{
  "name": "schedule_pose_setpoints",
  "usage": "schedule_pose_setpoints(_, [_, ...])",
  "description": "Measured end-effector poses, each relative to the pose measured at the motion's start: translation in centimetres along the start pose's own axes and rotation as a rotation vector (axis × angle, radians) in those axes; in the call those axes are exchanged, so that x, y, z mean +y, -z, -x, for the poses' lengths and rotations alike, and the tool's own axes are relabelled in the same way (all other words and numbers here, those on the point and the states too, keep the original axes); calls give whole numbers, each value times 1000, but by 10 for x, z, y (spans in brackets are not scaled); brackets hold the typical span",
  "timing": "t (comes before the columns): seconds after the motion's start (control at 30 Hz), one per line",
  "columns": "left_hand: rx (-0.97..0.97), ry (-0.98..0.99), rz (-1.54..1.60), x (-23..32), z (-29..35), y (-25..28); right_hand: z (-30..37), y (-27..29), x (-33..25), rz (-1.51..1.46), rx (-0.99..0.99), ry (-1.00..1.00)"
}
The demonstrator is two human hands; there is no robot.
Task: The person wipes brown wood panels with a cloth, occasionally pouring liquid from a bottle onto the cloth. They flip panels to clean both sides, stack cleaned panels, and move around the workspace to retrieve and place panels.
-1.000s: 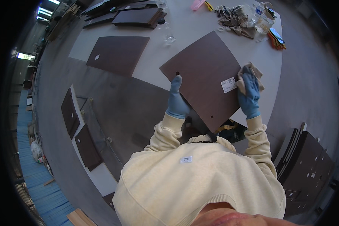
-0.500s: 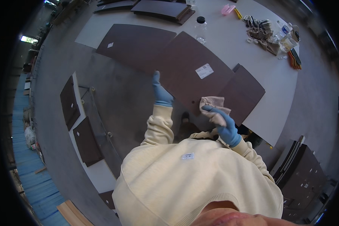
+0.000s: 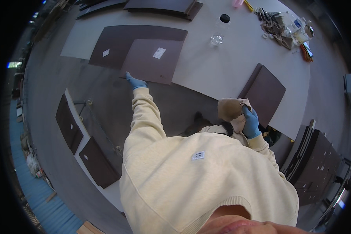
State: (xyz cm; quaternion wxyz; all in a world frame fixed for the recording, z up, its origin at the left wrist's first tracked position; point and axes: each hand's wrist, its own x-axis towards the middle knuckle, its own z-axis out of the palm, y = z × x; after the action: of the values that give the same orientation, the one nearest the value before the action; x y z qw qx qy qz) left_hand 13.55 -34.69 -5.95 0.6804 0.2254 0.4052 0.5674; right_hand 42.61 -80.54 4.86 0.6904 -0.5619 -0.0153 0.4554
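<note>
My left hand (image 3: 136, 81), in a blue glove, grips the near edge of a dark brown panel (image 3: 150, 64) that bears a white label. This panel overlaps a wider brown panel (image 3: 115, 41) at the table's left edge; I cannot tell whether the two touch. My left arm is stretched out, the fingers partly hidden under the panel. Close to my body, my right hand (image 3: 252, 124), also gloved in blue, is closed on a crumpled beige cloth (image 3: 229, 110). Beside it, brown panels (image 3: 266, 91) lie stacked on the table's right part.
The pale table (image 3: 206, 70) carries a clear bottle (image 3: 218, 33) with a black cap, more brown panels (image 3: 160, 5) at the back, and gloves (image 3: 275, 29) near bottles at far right. Panels (image 3: 99, 162) lie on a low white surface at left. A panel stack (image 3: 316, 167) stands at lower right.
The labelled panel has moved left, away from the right-hand stack and over the wider panel, with my left hand on it. My right hand has drawn the cloth off to the right.
</note>
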Motion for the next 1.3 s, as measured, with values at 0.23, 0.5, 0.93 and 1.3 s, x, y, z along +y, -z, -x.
schedule_pose_setpoints(0.23, [79, 247, -220, -12, -84, 27, -20, 68, -49, 140, 214, 313])
schedule_pose_setpoints(0.5, [268, -45, -941, 51, 2, -4, -67, 168, -149, 283, 528, 785])
schedule_pose_setpoints(0.93, [70, 1642, -70, -228, 345, -219, -181, 129, -53, 1929, 265, 862])
schedule_pose_setpoints(1.3, [-156, 1423, -517, -255, 347, -194, -71, 181, -23, 1572, -284, 867])
